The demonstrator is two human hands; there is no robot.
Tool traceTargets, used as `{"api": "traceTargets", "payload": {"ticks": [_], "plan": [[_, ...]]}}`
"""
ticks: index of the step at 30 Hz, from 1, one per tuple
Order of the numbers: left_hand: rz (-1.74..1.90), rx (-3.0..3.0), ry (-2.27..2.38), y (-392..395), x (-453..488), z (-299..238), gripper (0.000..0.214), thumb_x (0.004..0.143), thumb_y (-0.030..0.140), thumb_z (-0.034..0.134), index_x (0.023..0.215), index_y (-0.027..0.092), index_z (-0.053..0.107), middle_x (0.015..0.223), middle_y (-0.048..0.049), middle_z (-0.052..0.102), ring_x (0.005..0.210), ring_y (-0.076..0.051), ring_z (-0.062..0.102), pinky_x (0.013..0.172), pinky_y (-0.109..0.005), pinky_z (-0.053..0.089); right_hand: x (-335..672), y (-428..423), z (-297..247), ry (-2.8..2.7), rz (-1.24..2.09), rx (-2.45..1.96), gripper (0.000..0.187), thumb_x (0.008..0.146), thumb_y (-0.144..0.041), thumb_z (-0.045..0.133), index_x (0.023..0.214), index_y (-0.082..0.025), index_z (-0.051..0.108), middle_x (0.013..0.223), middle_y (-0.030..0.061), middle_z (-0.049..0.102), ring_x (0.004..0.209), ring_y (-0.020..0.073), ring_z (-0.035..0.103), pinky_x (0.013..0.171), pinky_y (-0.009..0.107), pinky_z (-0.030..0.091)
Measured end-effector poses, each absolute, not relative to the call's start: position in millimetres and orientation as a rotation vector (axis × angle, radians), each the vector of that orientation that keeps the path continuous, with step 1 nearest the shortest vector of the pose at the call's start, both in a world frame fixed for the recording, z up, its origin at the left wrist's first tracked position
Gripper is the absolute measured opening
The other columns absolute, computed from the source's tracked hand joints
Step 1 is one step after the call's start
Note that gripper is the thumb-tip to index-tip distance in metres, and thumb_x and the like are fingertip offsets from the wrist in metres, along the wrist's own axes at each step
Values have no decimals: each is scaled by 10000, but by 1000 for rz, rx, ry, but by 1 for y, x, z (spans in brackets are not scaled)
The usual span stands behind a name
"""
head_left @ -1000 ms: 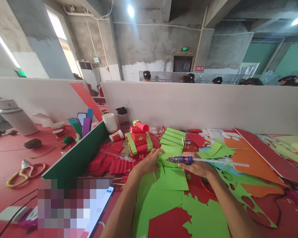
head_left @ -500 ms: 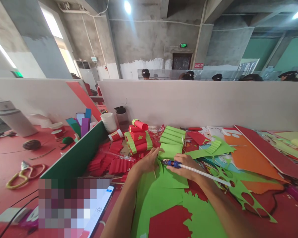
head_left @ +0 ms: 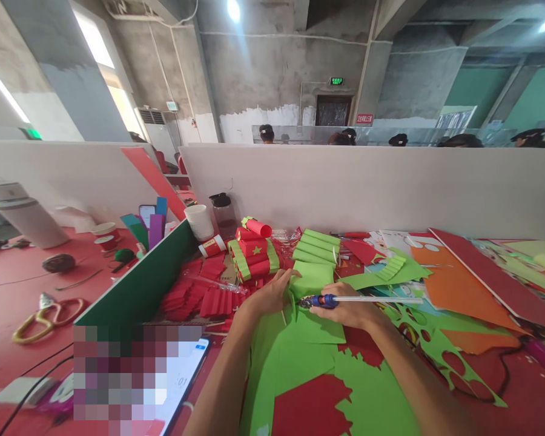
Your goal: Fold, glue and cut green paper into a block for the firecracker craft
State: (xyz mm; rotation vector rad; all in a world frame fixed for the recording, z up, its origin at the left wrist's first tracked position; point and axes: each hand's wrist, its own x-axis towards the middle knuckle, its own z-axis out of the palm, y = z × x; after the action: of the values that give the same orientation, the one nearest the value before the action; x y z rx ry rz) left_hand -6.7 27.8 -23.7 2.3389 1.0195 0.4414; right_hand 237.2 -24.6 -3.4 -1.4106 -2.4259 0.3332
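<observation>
a: how does the glue gun (head_left: 323, 301) look?
b: slim and patterned blue, with a long clear stick poking out the back. its tip is at the folded green paper (head_left: 312, 277), in the middle of the work area.
a: and the paper?
b: bright lime, plain, creased, lying over flat green sheets (head_left: 295, 366).
a: what are the hands doing?
b: the right hand (head_left: 345, 312) is wrapped around the gun; the left hand (head_left: 272, 293) pinches the paper's left edge.
a: count things for me.
b: one gun, one pair of scissors (head_left: 48, 319), two balls of string, brown (head_left: 59, 263) and green (head_left: 124, 255), and one red-and-green paper model (head_left: 256, 251) with a star on its front.
a: any containers?
b: one clear jar (head_left: 223, 219) with a black lid, contents too dim to tell. beside it, a stack of white cups (head_left: 200, 224), nested inside one another; i can't count those.
</observation>
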Motion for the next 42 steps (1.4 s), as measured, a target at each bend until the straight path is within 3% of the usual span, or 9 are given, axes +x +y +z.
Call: {"api": "traceTargets", "payload": {"ticks": [12,19,25,35,42], "plan": [[456,2366,1054,24,-2,-20,681,648,-14,545,1260,233,376,1188,-54,463,1052,-212,516,878,-312,479,226,-24,-5,-2416,29,-1414,411,902,-540,548,691,-189,583,706,29,591,624,149,550,569,247,336],[458,2341,1042,26,-4,-22,731,653,13,560,1312,249,350,1177,-59,460,1017,-211,545,858,-324,481,225,-27,-3,-2392,245,-1392,349,874,-510,607,722,-196,607,740,21,631,661,154,575,605,242,366],[407,2340,1063,28,-6,-24,700,668,68,584,1309,238,361,1206,-85,464,957,-219,582,760,-313,494,225,-28,0,-2312,324,-1521,409,836,-569,624,672,-196,605,700,32,650,639,168,572,579,249,358],[451,2338,1032,27,-6,-24,709,645,87,631,1288,231,370,1220,-109,462,1052,-263,559,843,-367,490,237,-32,8,-2236,553,-1769,515,750,-726,606,703,-215,651,784,47,683,628,179,598,534,248,357],[483,2328,1024,27,-7,-26,732,645,84,622,1310,254,368,1223,-102,472,1015,-262,573,808,-365,495,240,-34,13,-2279,702,-1765,479,758,-686,620,640,-222,613,551,-3,564,506,158,543,486,248,328]]}}
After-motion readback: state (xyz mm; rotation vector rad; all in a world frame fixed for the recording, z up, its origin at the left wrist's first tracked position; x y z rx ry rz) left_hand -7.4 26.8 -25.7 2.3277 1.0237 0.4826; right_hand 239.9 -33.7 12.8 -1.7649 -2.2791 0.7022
